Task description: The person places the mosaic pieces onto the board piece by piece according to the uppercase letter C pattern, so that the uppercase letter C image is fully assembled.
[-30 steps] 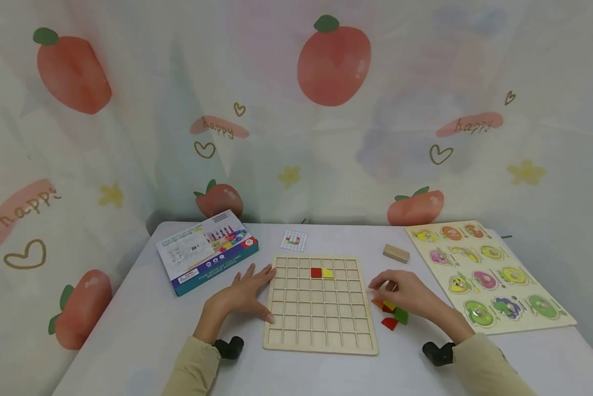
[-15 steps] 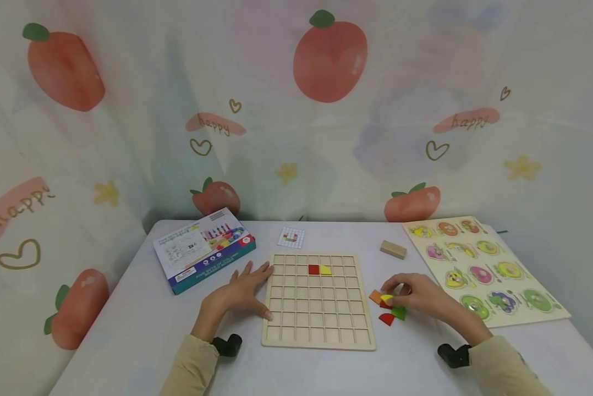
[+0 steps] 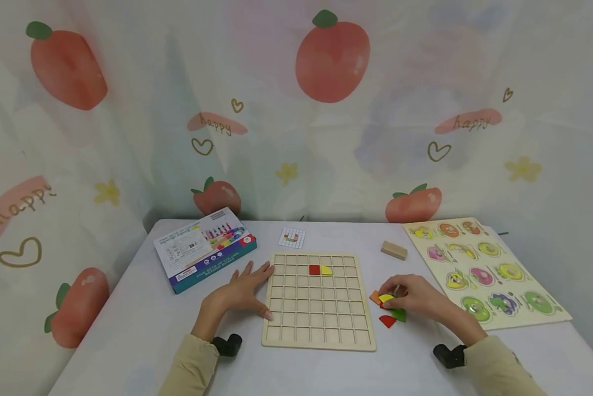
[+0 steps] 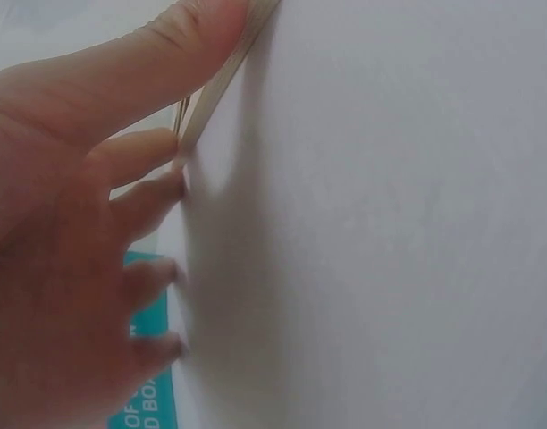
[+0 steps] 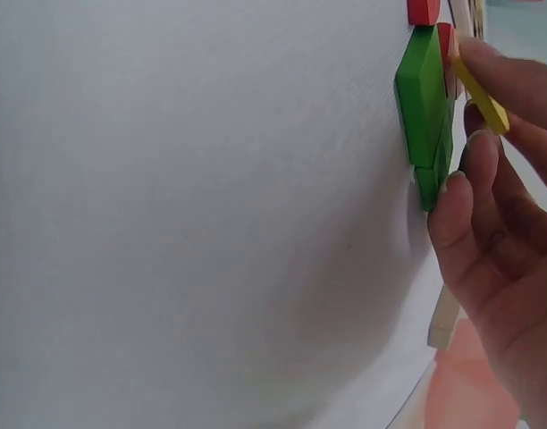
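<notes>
Spread fingers of my left hand (image 3: 238, 294) rest along the left edge of a wooden grid board (image 3: 319, 346). In the left wrist view its thumb touches the board's edge. One red square tile (image 3: 314, 270) and a yellow tile (image 3: 326, 270) sit side by side in the board's upper cells. Right of the board, my right hand (image 3: 417, 295) pinches a yellow piece (image 5: 482, 95) between thumb and finger. Under and around that hand lie green pieces (image 5: 423, 100), a red quarter-round piece (image 3: 388, 321) and an orange piece (image 3: 375, 297), partly hidden by the fingers.
A puzzle box (image 3: 204, 250) lies at the back left. Behind the board is a small pattern card (image 3: 292, 238). A wooden block (image 3: 394, 250) stands beyond the right hand, and a fruit puzzle board (image 3: 516, 297) lies at the far right.
My right hand has moved slightly right, over the loose pieces, and now pinches the yellow piece. The left hand stays at the board's edge. The head view has shifted slightly.
</notes>
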`<state>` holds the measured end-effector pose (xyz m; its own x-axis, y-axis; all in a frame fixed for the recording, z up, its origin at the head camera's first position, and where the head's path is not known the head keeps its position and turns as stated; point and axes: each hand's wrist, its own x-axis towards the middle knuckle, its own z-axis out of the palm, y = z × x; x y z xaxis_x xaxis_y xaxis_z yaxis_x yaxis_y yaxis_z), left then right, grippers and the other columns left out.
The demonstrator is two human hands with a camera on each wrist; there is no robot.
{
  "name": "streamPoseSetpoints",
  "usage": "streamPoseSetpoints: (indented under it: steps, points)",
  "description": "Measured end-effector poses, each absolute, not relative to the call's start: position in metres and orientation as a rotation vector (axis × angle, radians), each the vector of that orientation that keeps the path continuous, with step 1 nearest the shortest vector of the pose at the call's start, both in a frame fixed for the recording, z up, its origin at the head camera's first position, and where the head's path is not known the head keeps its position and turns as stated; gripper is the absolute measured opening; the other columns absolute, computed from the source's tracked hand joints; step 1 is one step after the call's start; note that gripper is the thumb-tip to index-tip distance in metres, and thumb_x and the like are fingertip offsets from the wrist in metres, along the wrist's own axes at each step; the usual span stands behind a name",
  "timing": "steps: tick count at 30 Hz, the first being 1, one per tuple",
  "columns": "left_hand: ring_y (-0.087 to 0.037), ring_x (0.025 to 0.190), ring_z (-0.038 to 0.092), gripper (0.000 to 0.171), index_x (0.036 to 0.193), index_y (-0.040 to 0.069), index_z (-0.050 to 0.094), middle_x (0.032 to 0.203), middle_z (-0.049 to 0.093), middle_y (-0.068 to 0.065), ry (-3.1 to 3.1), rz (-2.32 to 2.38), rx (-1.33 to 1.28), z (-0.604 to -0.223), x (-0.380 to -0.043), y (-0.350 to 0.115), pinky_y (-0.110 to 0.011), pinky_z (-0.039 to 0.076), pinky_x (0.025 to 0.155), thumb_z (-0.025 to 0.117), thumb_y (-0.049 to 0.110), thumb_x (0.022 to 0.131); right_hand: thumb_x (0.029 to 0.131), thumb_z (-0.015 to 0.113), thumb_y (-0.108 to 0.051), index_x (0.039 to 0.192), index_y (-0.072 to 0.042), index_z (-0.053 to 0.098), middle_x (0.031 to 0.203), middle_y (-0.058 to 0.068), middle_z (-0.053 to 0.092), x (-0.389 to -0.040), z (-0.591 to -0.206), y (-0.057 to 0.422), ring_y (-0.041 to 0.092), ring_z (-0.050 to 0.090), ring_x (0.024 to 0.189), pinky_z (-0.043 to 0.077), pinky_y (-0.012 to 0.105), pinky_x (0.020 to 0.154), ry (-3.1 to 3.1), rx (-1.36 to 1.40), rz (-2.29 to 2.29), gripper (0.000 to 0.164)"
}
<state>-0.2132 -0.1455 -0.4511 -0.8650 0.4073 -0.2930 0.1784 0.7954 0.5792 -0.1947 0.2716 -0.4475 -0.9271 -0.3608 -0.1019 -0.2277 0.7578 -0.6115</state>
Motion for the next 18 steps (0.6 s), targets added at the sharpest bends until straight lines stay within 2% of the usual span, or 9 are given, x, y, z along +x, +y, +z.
streamPoseSetpoints:
  steps: [5,13,18]
  points:
    - [-0.039,0.160,-0.002,0.108,0.163,0.016,0.033,0.173,0.020,-0.005,2.578,0.775,0.437,-0.451,-0.213,-0.146,-0.064,-0.004,0.127,0.092,0.035,0.074,0.088,0.080,-0.013,0.100,-0.013,0.076,0.092,-0.005,0.071,-0.199,-0.448,0.266,0.011,0.054,0.074,0.048,0.021,0.063,2.728,-0.518,-0.944,0.012]
    - [-0.038,0.161,-0.002,0.108,0.163,0.017,0.032,0.173,0.019,-0.004,2.581,0.762,0.441,-0.451,-0.216,-0.147,-0.064,-0.004,0.127,0.092,0.036,0.074,0.093,0.075,-0.013,0.103,-0.015,0.076,0.089,-0.005,0.069,-0.213,-0.447,0.247,0.015,0.058,0.083,0.053,0.022,0.069,2.762,-0.523,-0.987,0.010]
    - [-0.038,0.161,-0.003,0.108,0.163,0.018,0.032,0.173,0.019,-0.003,2.573,0.757,0.437,-0.452,-0.215,-0.148,-0.063,-0.003,0.127,0.092,0.037,0.075,0.094,0.073,-0.013,0.103,-0.013,0.076,0.093,-0.002,0.071,-0.223,-0.446,0.230,0.017,0.061,0.084,0.056,0.023,0.067,2.721,-0.518,-1.072,0.010]
